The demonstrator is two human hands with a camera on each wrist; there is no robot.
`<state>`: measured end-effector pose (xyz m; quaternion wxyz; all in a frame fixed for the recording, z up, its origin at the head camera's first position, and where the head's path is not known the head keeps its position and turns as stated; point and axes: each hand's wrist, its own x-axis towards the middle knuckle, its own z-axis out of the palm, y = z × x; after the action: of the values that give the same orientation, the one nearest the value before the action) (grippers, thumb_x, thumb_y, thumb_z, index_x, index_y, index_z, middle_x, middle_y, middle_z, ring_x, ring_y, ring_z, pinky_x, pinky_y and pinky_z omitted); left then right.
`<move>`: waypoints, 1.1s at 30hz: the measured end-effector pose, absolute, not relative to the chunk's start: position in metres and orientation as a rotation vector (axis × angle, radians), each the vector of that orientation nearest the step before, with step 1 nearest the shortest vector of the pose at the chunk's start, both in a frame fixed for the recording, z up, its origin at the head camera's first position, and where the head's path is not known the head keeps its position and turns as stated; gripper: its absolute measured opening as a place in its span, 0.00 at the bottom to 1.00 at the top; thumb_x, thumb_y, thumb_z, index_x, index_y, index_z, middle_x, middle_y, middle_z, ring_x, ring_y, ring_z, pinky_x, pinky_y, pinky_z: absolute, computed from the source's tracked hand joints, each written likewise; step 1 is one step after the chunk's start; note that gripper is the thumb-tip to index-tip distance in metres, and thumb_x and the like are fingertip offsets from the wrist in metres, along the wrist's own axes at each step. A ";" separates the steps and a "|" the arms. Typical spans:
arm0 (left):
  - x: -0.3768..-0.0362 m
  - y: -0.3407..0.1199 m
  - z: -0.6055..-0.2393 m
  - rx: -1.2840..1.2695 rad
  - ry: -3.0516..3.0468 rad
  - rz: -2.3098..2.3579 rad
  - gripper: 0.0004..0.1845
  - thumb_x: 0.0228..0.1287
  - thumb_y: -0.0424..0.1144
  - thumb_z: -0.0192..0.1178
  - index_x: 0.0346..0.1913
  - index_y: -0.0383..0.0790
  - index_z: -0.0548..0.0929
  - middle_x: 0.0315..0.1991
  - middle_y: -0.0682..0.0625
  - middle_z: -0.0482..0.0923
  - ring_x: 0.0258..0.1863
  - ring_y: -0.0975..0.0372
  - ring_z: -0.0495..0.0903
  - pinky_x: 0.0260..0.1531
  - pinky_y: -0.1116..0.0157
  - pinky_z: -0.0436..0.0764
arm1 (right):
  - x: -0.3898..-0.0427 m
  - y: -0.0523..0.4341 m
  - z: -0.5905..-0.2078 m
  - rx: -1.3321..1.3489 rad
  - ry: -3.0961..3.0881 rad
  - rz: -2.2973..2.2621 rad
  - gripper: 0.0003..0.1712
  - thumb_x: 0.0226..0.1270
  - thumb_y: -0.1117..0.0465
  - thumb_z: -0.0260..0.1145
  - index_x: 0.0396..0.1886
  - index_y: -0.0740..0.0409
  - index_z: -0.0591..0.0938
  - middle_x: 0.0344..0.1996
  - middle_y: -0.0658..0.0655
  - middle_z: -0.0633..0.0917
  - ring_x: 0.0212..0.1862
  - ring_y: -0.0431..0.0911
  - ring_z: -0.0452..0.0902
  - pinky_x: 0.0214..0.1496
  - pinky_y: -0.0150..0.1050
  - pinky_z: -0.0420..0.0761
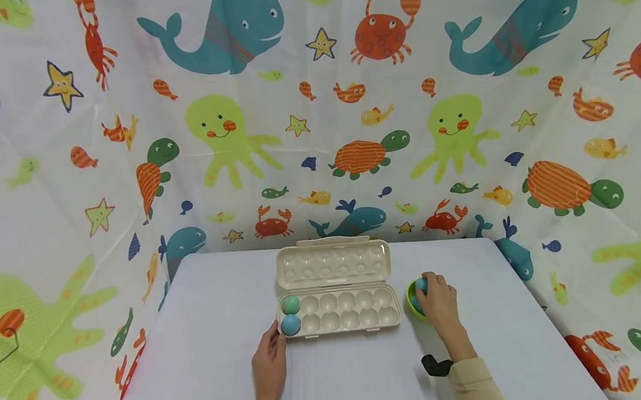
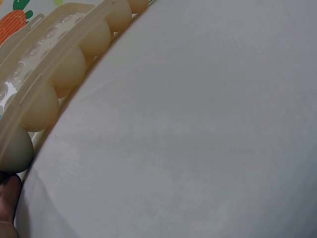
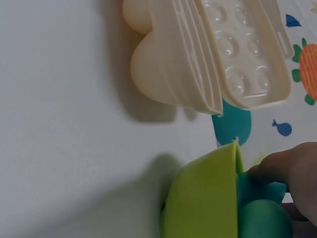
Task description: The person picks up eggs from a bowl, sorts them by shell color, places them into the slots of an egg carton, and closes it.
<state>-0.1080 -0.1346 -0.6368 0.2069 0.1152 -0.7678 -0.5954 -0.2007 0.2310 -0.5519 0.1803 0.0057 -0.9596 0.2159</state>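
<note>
An open cream egg carton (image 1: 340, 314) lies on the table, its lid (image 1: 333, 264) folded back. In its left end sit a green toy egg (image 1: 291, 304) and, in front of it, a blue toy egg (image 1: 291, 325). My left hand (image 1: 269, 365) holds the carton's front left corner; in the left wrist view only a fingertip (image 2: 10, 196) shows there. To the right, my right hand (image 1: 441, 303) reaches over a lime green bowl (image 3: 205, 198) and pinches a blue toy egg (image 1: 422, 285) at its rim. Another bluish green egg (image 3: 266, 220) lies inside the bowl.
A white cloth covers the table (image 1: 213, 335). Behind and beside it hangs a curtain (image 1: 317, 151) printed with sea animals. A black strap end (image 1: 436, 365) sticks out from my right wrist.
</note>
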 end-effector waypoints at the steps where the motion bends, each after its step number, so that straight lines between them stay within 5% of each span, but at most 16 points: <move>1: -0.108 -0.135 -0.637 0.317 -2.135 -1.656 0.19 0.72 0.31 0.58 0.64 0.34 0.78 0.62 0.38 0.80 0.57 0.50 0.83 0.49 0.88 0.75 | -0.201 0.231 -0.551 0.024 -2.691 0.618 0.21 0.62 0.66 0.68 0.53 0.72 0.77 0.45 0.76 0.82 0.47 0.69 0.80 0.50 0.68 0.78; 6: -0.109 -0.136 -0.635 0.308 -2.132 -1.649 0.20 0.71 0.31 0.59 0.64 0.34 0.78 0.62 0.38 0.80 0.57 0.50 0.83 0.49 0.88 0.75 | -0.205 0.227 -0.542 0.033 -2.608 0.679 0.23 0.60 0.67 0.69 0.53 0.74 0.77 0.45 0.77 0.82 0.44 0.71 0.80 0.45 0.67 0.80; 15: -0.111 -0.136 -0.635 0.283 -2.122 -1.669 0.20 0.72 0.32 0.59 0.64 0.34 0.78 0.62 0.40 0.80 0.57 0.52 0.83 0.50 0.88 0.75 | -0.205 0.199 -0.523 0.039 -2.563 0.903 0.25 0.61 0.67 0.67 0.57 0.74 0.74 0.53 0.75 0.77 0.56 0.67 0.74 0.59 0.62 0.79; 33: -0.110 -0.135 -0.634 0.324 -2.121 -1.678 0.20 0.71 0.32 0.59 0.64 0.35 0.78 0.63 0.41 0.80 0.58 0.51 0.82 0.51 0.84 0.78 | -0.188 0.087 -0.544 0.576 -2.407 1.081 0.20 0.59 0.68 0.74 0.51 0.61 0.79 0.47 0.59 0.78 0.48 0.51 0.82 0.51 0.43 0.88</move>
<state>-0.1103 -0.1349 -0.6339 0.2076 0.1163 -0.7617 -0.6026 -0.1878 0.0873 -0.5444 0.2185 0.2081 -0.8698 0.3905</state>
